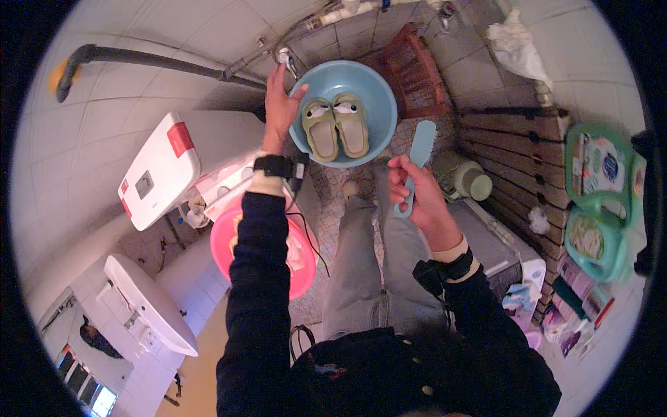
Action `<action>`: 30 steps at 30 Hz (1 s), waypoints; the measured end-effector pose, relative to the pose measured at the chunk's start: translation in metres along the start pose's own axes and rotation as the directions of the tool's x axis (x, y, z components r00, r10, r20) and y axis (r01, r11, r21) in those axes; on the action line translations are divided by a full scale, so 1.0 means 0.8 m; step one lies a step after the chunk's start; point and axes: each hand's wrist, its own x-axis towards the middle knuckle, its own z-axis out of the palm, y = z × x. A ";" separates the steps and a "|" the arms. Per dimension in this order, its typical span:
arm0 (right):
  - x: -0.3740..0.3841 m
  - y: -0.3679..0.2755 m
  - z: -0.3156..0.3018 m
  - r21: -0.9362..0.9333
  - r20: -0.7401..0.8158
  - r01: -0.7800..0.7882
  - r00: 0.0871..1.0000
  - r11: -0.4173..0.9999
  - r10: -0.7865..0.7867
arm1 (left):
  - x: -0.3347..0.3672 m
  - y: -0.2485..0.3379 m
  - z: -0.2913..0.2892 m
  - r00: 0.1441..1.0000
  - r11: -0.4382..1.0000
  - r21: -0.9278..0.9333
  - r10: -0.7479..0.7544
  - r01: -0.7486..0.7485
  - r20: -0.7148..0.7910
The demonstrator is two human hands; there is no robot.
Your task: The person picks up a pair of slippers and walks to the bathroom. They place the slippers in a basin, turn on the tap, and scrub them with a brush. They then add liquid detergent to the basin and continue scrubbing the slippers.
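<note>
**Slippers in a blue basin, brush held ready**

Seen from above, a person in a dark sleeved top stands in a tiled washroom. The left hand (pixel 280 104) reaches forward to the left rim of a round light-blue basin (pixel 368 87), fingers curled around the edge next to a tap (pixel 286 60) on the wall; whether it grips the rim or the tap cannot be told for certain. Inside the basin lie a pair of green slippers (pixel 336 126), side by side and touching, soles down. Their long axes run from the near rim toward the far rim, toes with little cartoon eyes pointing away from the person toward the tap wall.

The right hand (pixel 415 191) is closed around the handle of a pale blue brush (pixel 419 158), held nearly upright with its broad head uppermost, just beside the basin's right rim and not touching it.

Near the left arm a pink basin (pixel 224 251) sits on the floor beside a white washing machine (pixel 163 167). A red wooden stool (pixel 417 69) stands beyond the blue basin.

Risks, as a judgement: held by one edge only, the basin could tip and spill the slippers. A wet brush handle could slip in the fist, and the tiled floor may turn slick.
</note>
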 end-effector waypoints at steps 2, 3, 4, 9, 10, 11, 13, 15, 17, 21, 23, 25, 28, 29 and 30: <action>0.035 0.000 -0.013 0.069 -0.076 -0.073 0.994 0.995 0.078 | 0.024 -0.015 -0.007 0.978 0.965 0.192 0.156 -0.181 0.139; 0.053 -0.003 -0.020 0.093 -0.090 -0.094 0.991 0.991 0.103 | 0.035 -0.018 -0.012 0.964 0.955 0.208 0.168 -0.211 0.205; 0.069 -0.006 -0.027 0.065 -0.078 -0.105 0.991 0.992 0.110 | 0.045 -0.020 -0.016 0.944 0.943 0.221 0.183 -0.248 0.275; 0.130 -0.012 -0.060 0.006 -0.118 -0.173 0.978 0.985 0.172 | 0.080 -0.014 -0.022 0.917 0.980 0.129 0.089 -0.150 0.389; 0.141 -0.012 -0.064 0.006 -0.094 -0.185 0.978 0.983 0.185 | 0.081 -0.014 -0.020 0.915 0.975 0.128 0.122 -0.183 0.384; 0.153 -0.011 -0.067 0.008 -0.083 -0.189 0.979 0.982 0.189 | 0.082 -0.015 -0.017 0.917 0.973 0.138 0.122 -0.186 0.379; 0.174 -0.010 -0.069 0.002 -0.090 -0.208 0.974 0.978 0.208 | 0.078 -0.017 -0.009 0.949 0.971 0.175 0.103 -0.160 0.297; 0.191 -0.012 -0.066 -0.022 -0.085 -0.219 0.973 0.976 0.216 | 0.071 -0.018 0.000 0.973 0.971 0.204 0.080 -0.124 0.215; 0.201 -0.016 -0.059 -0.046 -0.106 -0.224 0.970 0.974 0.218 | 0.068 -0.017 0.009 0.987 0.971 0.204 0.103 -0.126 0.120; 0.207 -0.022 -0.041 -0.071 -0.130 -0.251 0.962 0.965 0.241 | 0.072 -0.002 0.018 0.994 0.979 0.192 -0.086 0.072 0.064; 0.211 -0.022 -0.036 -0.085 -0.126 -0.269 0.958 0.959 0.257 | 0.067 0.005 0.016 0.999 0.966 0.254 -0.030 0.039 -0.038; 0.218 -0.019 -0.034 -0.093 -0.069 -0.304 0.952 0.948 0.298 | 0.046 0.006 0.013 0.992 0.944 0.328 -0.005 0.047 -0.126; 0.229 -0.009 -0.036 -0.131 -0.105 -0.308 0.950 0.942 0.296 | -0.027 0.000 0.020 0.819 0.871 -0.024 -0.470 0.490 -0.331; 0.232 -0.007 -0.036 -0.145 -0.109 -0.327 0.943 0.934 0.313 | -0.052 -0.009 0.026 0.719 0.761 -0.166 -0.647 0.627 -0.252; 0.233 -0.003 -0.034 -0.164 -0.123 -0.335 0.940 0.928 0.318 | -0.085 -0.010 0.042 0.644 0.667 -0.392 -0.735 0.633 -0.212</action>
